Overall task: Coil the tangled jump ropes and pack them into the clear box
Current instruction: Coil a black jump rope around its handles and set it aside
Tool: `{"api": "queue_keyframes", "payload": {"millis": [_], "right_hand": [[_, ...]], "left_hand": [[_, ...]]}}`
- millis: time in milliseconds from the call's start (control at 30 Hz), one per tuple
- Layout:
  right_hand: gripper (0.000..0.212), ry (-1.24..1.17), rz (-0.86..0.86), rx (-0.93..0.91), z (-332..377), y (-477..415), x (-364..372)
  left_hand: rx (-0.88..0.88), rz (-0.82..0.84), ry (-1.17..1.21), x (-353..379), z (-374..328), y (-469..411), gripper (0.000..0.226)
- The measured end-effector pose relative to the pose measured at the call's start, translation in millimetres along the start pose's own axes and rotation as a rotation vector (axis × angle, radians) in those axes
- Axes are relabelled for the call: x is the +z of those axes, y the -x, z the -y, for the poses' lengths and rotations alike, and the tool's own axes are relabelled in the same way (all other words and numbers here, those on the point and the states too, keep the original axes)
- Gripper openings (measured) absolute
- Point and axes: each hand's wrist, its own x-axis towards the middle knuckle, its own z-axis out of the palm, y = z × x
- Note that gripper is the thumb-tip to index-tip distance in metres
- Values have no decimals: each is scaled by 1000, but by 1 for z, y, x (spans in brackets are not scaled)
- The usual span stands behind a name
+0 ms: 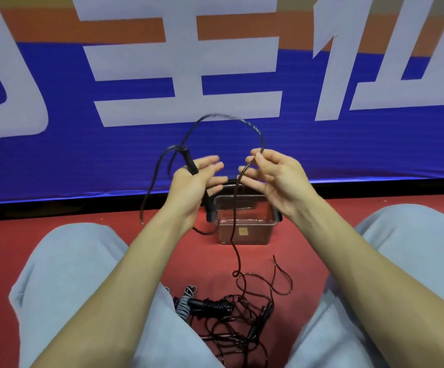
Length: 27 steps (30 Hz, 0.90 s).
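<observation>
A dark jump rope arches in the air between my hands. My left hand holds its black handle against the thumb, fingers stretched out to the right. My right hand pinches the cord near its top, and the cord hangs down from there to the floor. Behind my hands stands the clear box on the red floor, with a second black handle hanging at its left edge. A tangle of dark ropes lies on the floor between my knees.
A coiled grey rope lies beside a black coiled one in the pile. My knees in light blue trousers flank the pile. A blue banner wall with white characters rises just behind the box.
</observation>
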Motion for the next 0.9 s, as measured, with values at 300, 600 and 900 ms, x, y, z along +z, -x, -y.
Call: {"api": "queue_keyframes", "payload": {"millis": [300, 600, 900], "right_hand": [[12, -524, -134, 9, 20, -8, -10], [18, -104, -166, 141, 8, -7, -14], [41, 710, 371, 276, -19, 2, -1]], "left_hand": [[-166, 460, -360, 19, 23, 17, 18], [-54, 167, -15, 18, 9, 15, 16], [28, 21, 418, 2, -18, 7, 8]]}}
